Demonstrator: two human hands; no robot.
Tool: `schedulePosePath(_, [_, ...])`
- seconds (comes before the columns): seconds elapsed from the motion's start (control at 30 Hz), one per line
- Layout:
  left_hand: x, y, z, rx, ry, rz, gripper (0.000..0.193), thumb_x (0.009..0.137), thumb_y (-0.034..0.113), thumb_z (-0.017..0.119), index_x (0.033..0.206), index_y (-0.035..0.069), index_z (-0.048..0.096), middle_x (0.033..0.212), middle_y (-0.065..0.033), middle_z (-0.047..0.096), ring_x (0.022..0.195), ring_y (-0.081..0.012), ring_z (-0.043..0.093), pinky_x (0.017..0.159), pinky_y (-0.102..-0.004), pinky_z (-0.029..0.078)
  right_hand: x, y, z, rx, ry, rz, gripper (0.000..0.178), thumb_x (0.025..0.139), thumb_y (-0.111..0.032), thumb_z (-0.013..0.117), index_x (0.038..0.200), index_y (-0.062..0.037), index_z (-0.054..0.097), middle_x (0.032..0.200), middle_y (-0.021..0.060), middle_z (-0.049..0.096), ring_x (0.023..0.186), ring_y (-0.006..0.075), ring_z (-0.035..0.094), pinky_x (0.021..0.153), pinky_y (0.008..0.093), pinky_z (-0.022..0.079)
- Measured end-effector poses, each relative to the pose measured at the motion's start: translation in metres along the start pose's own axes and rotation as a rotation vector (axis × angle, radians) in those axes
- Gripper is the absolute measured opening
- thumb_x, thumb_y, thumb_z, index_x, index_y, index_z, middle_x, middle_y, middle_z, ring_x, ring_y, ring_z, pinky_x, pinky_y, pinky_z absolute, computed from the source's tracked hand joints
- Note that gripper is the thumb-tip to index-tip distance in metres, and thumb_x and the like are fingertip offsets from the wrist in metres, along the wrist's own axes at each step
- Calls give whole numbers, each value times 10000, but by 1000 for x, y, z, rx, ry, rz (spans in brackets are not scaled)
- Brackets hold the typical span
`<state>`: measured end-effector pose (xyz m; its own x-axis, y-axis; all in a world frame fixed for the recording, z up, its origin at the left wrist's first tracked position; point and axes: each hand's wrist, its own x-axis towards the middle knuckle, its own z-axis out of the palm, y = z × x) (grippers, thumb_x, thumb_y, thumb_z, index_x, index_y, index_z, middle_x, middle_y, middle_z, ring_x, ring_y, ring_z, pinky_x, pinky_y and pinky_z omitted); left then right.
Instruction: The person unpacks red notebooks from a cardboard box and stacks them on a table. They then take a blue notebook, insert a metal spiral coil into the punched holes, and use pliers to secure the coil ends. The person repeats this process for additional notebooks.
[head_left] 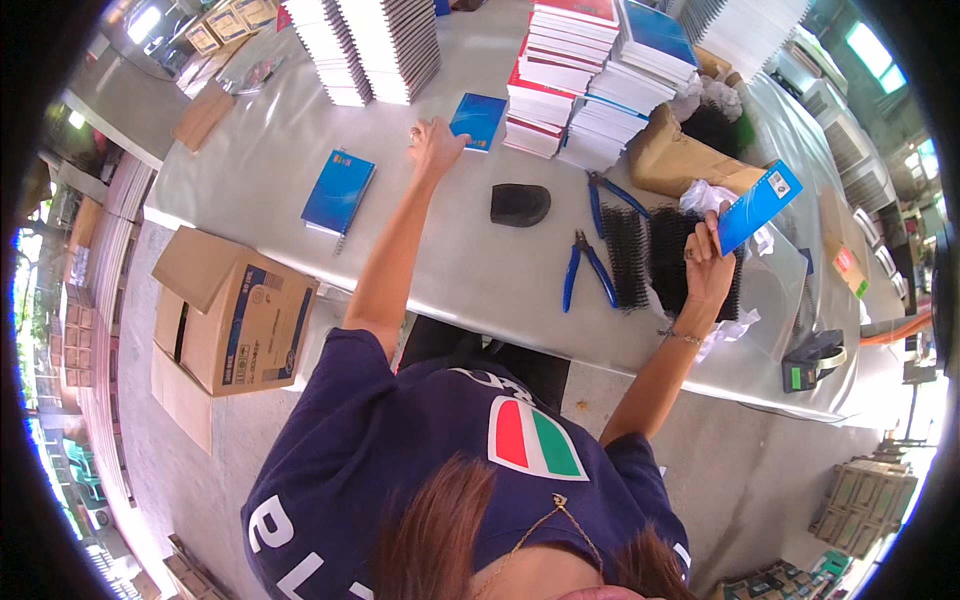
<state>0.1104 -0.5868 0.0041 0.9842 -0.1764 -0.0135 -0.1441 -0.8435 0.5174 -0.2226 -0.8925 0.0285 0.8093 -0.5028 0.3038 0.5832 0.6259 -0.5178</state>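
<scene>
My left hand (pixel 437 148) reaches over the table, fingers apart, its thumb side at the near left corner of a blue notebook (pixel 480 116) that lies flat. Raised above the right side of the table, my right hand (pixel 706 255) pinches a blue notebook (pixel 757 208) with a white label, held tilted; its thickness is hard to judge. Beneath that hand lie black spiral binding coils (pixel 628 258). Left of my left forearm rests another blue spiral notebook (pixel 339 190). A black curved pad (pixel 520 205) sits between my arms.
Two blue-handled pliers (pixel 588 272) lie beside the coils. Tall stacks of red notebooks (pixel 545 90), blue notebooks (pixel 640 75) and spiral-bound books (pixel 392 50) stand at the back. An open carton (pixel 255 320) is beside the table's left edge; a black tape dispenser (pixel 814 362) stands at right.
</scene>
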Motion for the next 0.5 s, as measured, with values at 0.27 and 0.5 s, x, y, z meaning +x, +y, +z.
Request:
schedulePosePath(0.27, [23,-13,14,-388,7,84,660,666,262,818,1227,60,535,1213,-201,591,1140,-352,574,865,-476,490,4,7,24,-134,-39,7,440,933,-64,593,1352,-21,466,992,73,523,610,72,422,529,204,362])
schedulePosePath(0.5, [-53,-45,-60,-1141,-132,407,346,868,-6,658,1172,76,514,994,-55,605,911,-136,599,752,-288,480,-24,31,83,-649,272,-103,205,948,-82,633,1141,-14,641,796,-16,561,573,16,361,479,182,291])
